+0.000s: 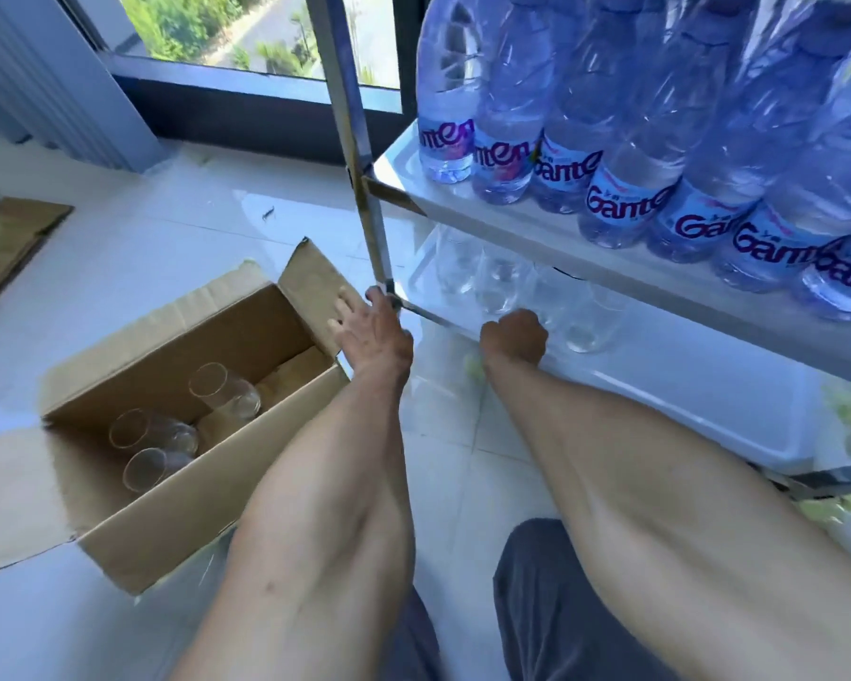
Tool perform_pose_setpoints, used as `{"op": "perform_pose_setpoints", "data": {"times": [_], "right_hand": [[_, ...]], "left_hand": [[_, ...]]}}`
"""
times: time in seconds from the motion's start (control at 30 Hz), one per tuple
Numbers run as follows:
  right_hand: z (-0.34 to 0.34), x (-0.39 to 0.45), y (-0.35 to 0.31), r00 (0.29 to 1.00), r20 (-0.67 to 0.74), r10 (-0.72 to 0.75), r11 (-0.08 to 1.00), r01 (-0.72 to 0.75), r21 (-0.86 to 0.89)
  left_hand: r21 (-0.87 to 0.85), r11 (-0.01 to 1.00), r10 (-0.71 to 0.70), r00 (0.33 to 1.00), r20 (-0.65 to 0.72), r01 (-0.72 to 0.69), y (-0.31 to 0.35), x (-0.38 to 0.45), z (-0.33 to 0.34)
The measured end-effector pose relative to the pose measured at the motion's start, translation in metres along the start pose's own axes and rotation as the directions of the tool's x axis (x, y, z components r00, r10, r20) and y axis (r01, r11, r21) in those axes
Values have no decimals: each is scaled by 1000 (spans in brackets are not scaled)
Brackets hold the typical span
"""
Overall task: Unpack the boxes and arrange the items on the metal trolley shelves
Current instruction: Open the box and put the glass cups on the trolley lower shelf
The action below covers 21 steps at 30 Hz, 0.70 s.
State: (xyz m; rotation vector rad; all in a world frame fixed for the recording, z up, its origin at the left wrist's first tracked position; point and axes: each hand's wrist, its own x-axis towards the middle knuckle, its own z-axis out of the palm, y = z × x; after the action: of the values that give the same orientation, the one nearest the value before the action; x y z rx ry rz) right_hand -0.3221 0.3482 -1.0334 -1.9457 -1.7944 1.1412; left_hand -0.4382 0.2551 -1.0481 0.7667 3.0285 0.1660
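Right hand (514, 336) reaching onto the lower trolley shelf (708, 385), grip curled among clear glasses (585, 321) standing there; whether clamped on one, cannot tell. Left hand (372, 331) with grip apart, fingers spread, over the cardboard box (178, 508) flap beside the trolley leg (374, 228). Three more glasses (224, 390) lying inside the box. Water bottles (625, 199) upright on the shelf above.

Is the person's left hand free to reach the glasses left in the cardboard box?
Probably yes. The left hand is open, holds nothing, and hovers by the box flap. The box is open on top and nothing covers the glasses.
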Motion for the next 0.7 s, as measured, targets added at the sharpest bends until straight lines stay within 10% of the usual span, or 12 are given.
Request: {"op": "perform_pose_setpoints", "data": {"times": [0.33,0.53,0.7], "right_hand": [[159,-110,-83,883,37,-469,874,469,-127],[244,-153,-80,629,-79,-773,630,746,-216],[272,-182,-84,871,72,-486,854,491,-172]], "left_hand": [[-9,852,-521,849,93,523,-207,21,24],[26,716,-694,708,130,697,-309,29,43],[31,657,-744,641,190,753,-341,51,47]]}}
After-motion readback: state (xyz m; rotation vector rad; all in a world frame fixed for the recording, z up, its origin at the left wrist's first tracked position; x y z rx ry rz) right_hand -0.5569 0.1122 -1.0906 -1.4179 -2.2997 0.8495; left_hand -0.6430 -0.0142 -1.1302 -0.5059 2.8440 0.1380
